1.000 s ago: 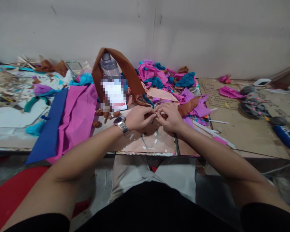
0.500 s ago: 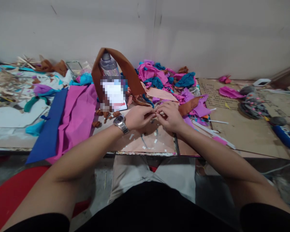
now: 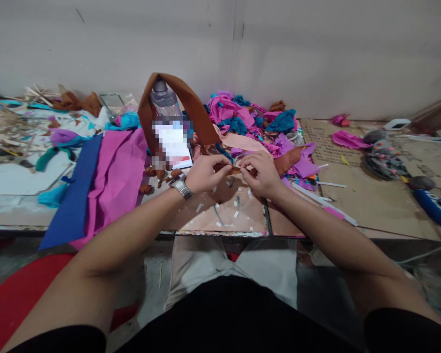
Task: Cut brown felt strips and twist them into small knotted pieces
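A narrow strip of brown crepe paper (image 3: pixel 235 170) stretches between my two hands above the table. My left hand (image 3: pixel 206 174), below a metal wristwatch (image 3: pixel 182 186), pinches one end of it. With thumb and fingertips together, my right hand (image 3: pixel 262 174) grips the strip a little to the right. Wider brown paper (image 3: pixel 290 159) shows beyond my right hand; I cannot tell if it is the same piece. Several small brown paper bundles (image 3: pixel 146 189) lie left of my left hand. Small white scraps (image 3: pixel 236 214) are scattered on the table below my hands.
A phone (image 3: pixel 174 142) leans on a plastic bottle (image 3: pixel 165 100) draped with a brown paper band (image 3: pixel 194 103). Pink sheets (image 3: pixel 117 166) and a blue sheet (image 3: pixel 71 196) overhang the table's left front edge. Crumpled paper (image 3: pixel 231 110) is heaped behind. White sticks (image 3: pixel 323 202) lie right.
My hands have moved apart from touching fingertips, my left hand slightly leftward. The brown strip now shows stretched between them.
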`<state>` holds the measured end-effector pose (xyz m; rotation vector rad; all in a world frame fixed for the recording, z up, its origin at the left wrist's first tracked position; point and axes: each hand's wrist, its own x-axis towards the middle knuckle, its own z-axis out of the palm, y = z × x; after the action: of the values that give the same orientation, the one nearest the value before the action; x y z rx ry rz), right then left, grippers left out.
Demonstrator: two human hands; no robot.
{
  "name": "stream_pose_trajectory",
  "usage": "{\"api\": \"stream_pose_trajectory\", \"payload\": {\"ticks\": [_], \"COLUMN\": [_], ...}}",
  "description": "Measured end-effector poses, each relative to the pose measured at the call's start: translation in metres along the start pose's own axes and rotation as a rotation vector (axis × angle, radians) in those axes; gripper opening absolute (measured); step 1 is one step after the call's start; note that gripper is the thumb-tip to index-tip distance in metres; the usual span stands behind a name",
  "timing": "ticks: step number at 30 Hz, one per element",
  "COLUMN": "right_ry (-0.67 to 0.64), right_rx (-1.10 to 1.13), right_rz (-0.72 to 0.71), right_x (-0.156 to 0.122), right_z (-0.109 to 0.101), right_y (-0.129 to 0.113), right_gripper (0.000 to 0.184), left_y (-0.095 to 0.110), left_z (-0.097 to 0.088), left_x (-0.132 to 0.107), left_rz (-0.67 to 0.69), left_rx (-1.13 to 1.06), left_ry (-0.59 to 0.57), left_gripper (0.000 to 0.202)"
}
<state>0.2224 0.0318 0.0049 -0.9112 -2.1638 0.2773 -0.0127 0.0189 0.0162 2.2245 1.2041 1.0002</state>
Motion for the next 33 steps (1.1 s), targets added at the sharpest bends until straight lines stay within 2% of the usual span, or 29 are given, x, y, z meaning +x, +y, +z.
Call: {"api": "stream_pose_trajectory", "payload": {"ticks": [7,11,16,26,33], "right_ry": [0.062,0.056,0.014,-0.028,-0.049], "right_rx": [0.02,0.015,0.029,-0.012,-0.037], "right_rz": [-0.026,-0.007,-0.06,-0.056,-0.048], "right_x": [0.0015,0.0014,0.0008,-0.0024,-0.0044], "right_z": [-0.0007,-0.0015,-0.0001,0.0003,0.0021], "right_y": [0.0038,0.0045,0.005,-0.0004,-0.0019], "right_gripper": [0.009,0.01,0.01,0.012,0.013], "left_y": [-0.0007,-0.0009,-0.0032,0.0015,0.0026], "left_z": [-0.0006,-0.0001,0.0022,0.0008,0.004], "left_x": [0.0021,0.0022,-0.0002,-0.001,-0.0031], "left_rz": [-0.088,-0.085,-0.058,-0.03,-0.093], "left_rx": [-0.162,-0.162,-0.167,-0.111,-0.205], "left_ry": [0.057,0.077,-0.013,-0.06,-0.204], "left_gripper": [0.025,0.023,0.027,0.026,0.033]}}
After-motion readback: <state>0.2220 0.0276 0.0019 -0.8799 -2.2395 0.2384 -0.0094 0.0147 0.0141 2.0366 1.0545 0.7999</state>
